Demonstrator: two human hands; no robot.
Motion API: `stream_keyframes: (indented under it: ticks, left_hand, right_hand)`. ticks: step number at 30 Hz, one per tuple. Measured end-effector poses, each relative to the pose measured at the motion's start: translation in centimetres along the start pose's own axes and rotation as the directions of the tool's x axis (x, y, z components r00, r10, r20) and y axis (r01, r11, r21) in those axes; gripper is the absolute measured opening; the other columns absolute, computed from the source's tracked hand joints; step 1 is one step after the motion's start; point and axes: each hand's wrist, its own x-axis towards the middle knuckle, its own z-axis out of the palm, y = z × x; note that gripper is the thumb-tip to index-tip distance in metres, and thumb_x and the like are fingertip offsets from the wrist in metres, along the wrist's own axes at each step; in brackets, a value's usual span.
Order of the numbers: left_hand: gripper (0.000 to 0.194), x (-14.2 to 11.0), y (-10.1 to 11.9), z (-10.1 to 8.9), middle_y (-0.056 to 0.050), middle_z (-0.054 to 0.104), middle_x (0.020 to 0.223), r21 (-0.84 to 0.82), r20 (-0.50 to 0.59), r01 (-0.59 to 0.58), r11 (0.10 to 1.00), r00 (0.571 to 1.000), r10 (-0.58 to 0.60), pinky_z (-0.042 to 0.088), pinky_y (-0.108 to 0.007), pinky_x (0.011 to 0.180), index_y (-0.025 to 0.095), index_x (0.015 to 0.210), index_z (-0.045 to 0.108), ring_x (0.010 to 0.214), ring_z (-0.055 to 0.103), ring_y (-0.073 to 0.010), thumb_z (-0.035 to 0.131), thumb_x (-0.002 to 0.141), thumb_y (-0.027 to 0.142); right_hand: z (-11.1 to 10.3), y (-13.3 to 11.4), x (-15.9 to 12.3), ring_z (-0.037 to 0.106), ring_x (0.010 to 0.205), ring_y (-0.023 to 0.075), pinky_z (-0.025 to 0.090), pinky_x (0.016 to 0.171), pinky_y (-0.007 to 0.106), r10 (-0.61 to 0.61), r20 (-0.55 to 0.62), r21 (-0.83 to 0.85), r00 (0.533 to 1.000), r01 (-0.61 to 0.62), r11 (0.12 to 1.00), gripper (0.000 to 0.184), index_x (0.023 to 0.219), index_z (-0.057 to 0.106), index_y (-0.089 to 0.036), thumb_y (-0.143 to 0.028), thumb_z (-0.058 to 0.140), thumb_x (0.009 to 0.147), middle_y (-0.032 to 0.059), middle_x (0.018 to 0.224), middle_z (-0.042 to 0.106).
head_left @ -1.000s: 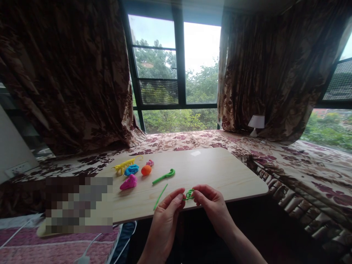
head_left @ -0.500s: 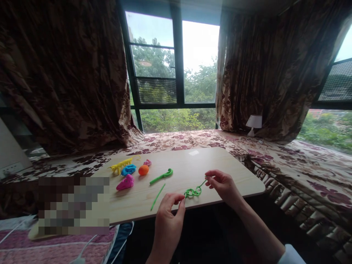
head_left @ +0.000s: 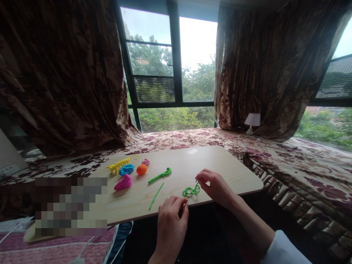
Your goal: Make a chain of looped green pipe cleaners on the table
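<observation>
A looped green clay chain (head_left: pixel 190 191) lies near the front edge of the table. My right hand (head_left: pixel 217 187) is closed in a pinch on the chain's upper right end, where a short strand rises to the fingertips. Just below the chain's left end, my left hand (head_left: pixel 172 222) has thumb and forefinger brought together. Anything between those two fingertips is too small to make out. A thin straight green clay strip (head_left: pixel 156 196) lies left of the chain. Behind the strip rests a thicker green clay piece (head_left: pixel 159 176) with a curled end.
At the table's left are a yellow clay figure (head_left: pixel 118 165), a blue clay lump (head_left: pixel 126 169), a magenta lump (head_left: pixel 123 182), an orange ball (head_left: pixel 142 169) and a small pink piece (head_left: pixel 146 162). The pale wooden table (head_left: pixel 220 161) has rounded corners. A white lamp (head_left: pixel 252 120) stands beyond it.
My right hand has moved left and closer to the chain, and the strand it pinches no longer stretches out straight. My left hand has shifted slightly right and down, off the chain's left end.
</observation>
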Motion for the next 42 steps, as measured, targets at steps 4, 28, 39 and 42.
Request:
stream_keyframes:
  ticks: [4,28,39,42]
  left_hand:
    - [0.013,0.1,-0.1,0.3,-0.003,0.059,0.082,0.060,-0.004,-0.036,0.998,0.999,0.036,0.036,-0.037,0.080,0.023,0.081,0.059,0.085,0.053,-0.0207,0.046,0.080,0.020]
    - [0.016,0.8,0.1,1.0,-0.002,0.058,0.081,0.170,0.002,-0.062,0.984,0.998,0.063,0.033,-0.038,0.082,0.023,0.085,0.062,0.085,0.053,-0.0203,0.046,0.081,0.022]
    - [0.020,2.0,0.1,1.6,0.000,0.055,0.079,0.195,0.042,-0.091,0.977,0.996,0.085,0.031,-0.036,0.084,0.026,0.089,0.060,0.085,0.051,-0.0186,0.045,0.080,0.017]
    - [0.018,2.1,0.0,1.7,0.000,0.054,0.076,0.201,0.051,-0.094,0.975,0.995,0.085,0.031,-0.036,0.083,0.025,0.081,0.061,0.083,0.050,-0.0188,0.044,0.081,0.018]
  right_hand:
    - [0.6,0.2,-0.4,0.055,0.067,0.0140,0.043,0.063,0.026,-0.037,0.022,-0.060,0.999,0.038,0.997,0.019,0.084,0.064,-0.022,-0.013,0.049,0.079,0.0030,0.080,0.062]
    - [0.8,-1.0,-0.6,0.057,0.069,0.0139,0.044,0.064,0.026,-0.001,0.004,0.043,1.000,0.000,0.999,0.015,0.084,0.063,-0.021,-0.015,0.050,0.079,0.0023,0.080,0.061]
    - [1.1,-0.3,-1.7,0.057,0.070,0.0119,0.046,0.062,0.023,0.031,0.019,0.067,0.999,-0.032,0.997,0.014,0.084,0.062,-0.020,-0.012,0.053,0.078,-0.0001,0.079,0.060]
    - [0.6,-0.5,-1.8,0.058,0.072,0.0122,0.046,0.063,0.023,0.049,-0.020,0.080,0.999,-0.047,0.996,0.014,0.085,0.061,-0.020,-0.013,0.052,0.078,0.0001,0.081,0.061]
